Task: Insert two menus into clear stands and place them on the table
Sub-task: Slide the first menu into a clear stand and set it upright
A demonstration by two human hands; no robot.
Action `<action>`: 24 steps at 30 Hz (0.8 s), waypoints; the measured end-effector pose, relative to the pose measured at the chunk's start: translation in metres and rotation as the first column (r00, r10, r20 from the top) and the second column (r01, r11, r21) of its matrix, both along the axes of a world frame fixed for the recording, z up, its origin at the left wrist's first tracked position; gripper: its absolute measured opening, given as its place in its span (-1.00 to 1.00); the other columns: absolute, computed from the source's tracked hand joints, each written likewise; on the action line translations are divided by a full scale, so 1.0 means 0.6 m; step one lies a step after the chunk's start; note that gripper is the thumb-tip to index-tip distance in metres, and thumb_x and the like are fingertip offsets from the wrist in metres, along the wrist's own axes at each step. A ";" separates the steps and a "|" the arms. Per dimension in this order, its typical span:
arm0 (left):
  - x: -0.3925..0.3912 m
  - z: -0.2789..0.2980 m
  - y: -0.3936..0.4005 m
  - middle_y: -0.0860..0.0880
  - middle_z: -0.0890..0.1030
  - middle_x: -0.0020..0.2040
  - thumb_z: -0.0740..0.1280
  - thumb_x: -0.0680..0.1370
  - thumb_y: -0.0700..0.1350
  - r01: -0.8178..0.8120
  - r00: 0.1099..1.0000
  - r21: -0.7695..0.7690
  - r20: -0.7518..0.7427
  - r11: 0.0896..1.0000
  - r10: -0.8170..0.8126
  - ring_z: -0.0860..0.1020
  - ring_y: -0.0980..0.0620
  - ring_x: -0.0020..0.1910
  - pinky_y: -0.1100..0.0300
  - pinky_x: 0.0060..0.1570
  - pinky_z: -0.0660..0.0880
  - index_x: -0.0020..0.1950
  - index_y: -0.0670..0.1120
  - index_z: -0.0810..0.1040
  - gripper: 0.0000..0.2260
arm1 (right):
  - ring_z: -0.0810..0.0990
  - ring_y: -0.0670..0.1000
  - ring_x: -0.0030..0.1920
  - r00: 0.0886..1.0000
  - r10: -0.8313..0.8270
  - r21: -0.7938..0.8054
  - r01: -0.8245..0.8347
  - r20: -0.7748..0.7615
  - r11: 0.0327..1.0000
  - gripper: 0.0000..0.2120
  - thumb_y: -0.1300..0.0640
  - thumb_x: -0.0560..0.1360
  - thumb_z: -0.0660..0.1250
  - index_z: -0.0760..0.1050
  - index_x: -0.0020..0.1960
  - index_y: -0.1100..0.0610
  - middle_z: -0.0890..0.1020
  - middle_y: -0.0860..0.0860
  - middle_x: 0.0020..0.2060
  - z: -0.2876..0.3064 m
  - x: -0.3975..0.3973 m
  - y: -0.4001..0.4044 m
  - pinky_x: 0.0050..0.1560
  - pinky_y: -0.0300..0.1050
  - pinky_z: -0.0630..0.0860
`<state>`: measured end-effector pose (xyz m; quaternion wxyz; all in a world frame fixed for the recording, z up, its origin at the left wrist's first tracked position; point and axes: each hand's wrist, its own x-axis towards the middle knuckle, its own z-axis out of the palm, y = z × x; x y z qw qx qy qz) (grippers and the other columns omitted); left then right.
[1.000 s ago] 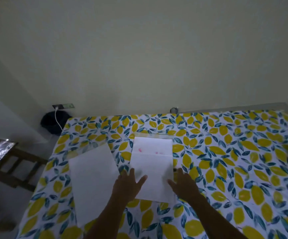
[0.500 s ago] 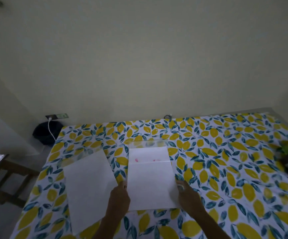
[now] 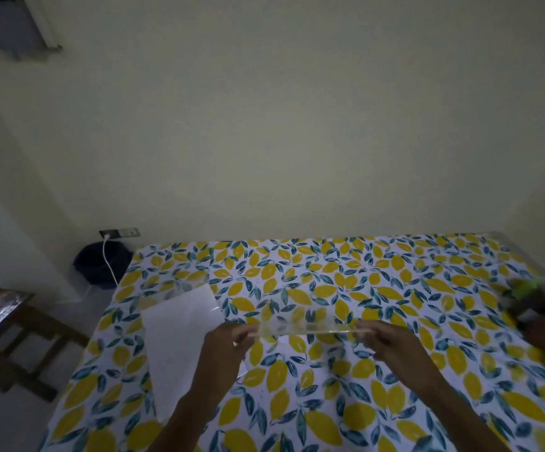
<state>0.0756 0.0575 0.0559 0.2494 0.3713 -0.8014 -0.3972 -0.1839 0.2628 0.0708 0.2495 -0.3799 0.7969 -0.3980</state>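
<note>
Two hands, left hand (image 3: 223, 345) and right hand (image 3: 386, 342), pinch the ends of one clear, flat stand (image 3: 303, 326) above the lemon-print tablecloth (image 3: 378, 288). One smooth white rectangular sheet (image 3: 179, 337) lies left of it, its far edge under a second clear stand (image 3: 175, 290).

The clear stand (image 3: 303, 324) held between the left hand (image 3: 228, 345) and right hand (image 3: 391, 345) is see-through and seen nearly edge-on, so whether a menu sits inside it cannot be told. The white menu (image 3: 179, 347) on the table (image 3: 395, 282) has its near right corner hidden behind the left forearm. A second clear stand (image 3: 173, 288) at its far end shows only as faint glints. Coloured objects (image 3: 541, 308) at the right edge are blurred and cut off.
</note>
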 end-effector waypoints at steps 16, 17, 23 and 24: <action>-0.170 0.011 -0.126 0.14 0.52 -0.36 0.29 0.59 -0.01 -0.261 0.965 -0.020 -0.020 0.965 0.260 0.50 0.35 -0.35 0.46 -0.35 0.37 -0.23 0.11 0.43 -0.80 | 0.59 -0.11 -0.18 0.988 -0.118 -0.233 0.093 -0.096 0.968 -0.82 -0.09 0.61 0.17 0.46 -0.04 -0.02 0.59 -0.06 -0.20 -0.059 -0.122 -0.217 -0.19 -0.04 0.54; -0.177 0.008 -0.134 0.17 0.54 -0.33 0.30 0.59 -0.02 -0.280 0.960 -0.007 -0.020 0.960 0.280 0.50 0.41 -0.33 0.50 -0.33 0.36 -0.21 0.10 0.46 -0.83 | 0.60 -0.06 -0.18 0.987 -0.128 -0.230 0.104 -0.093 0.968 -0.81 -0.09 0.62 0.16 0.46 -0.02 -0.01 0.60 -0.02 -0.20 -0.067 -0.125 -0.228 -0.17 -0.01 0.57; -0.195 -0.018 -0.167 0.23 0.64 -0.11 0.34 0.56 0.00 -0.306 0.952 0.030 -0.014 0.952 0.306 0.59 0.37 -0.07 0.49 -0.15 0.46 -0.02 0.10 0.57 -0.97 | 0.56 -0.26 -0.22 0.985 -0.149 -0.220 0.127 -0.085 0.967 -0.84 -0.01 0.62 0.19 0.46 -0.02 0.06 0.59 -0.07 -0.20 -0.084 -0.133 -0.260 -0.32 -0.40 0.41; -0.197 -0.020 -0.169 0.22 0.64 -0.10 0.35 0.56 -0.01 -0.308 0.951 0.022 -0.012 0.951 0.309 0.59 0.36 -0.07 0.50 -0.15 0.46 -0.02 0.09 0.57 -0.97 | 0.55 -0.25 -0.23 0.984 -0.150 -0.212 0.128 -0.093 0.969 -0.85 -0.02 0.61 0.20 0.45 -0.03 0.04 0.58 -0.07 -0.21 -0.089 -0.135 -0.263 -0.32 -0.38 0.40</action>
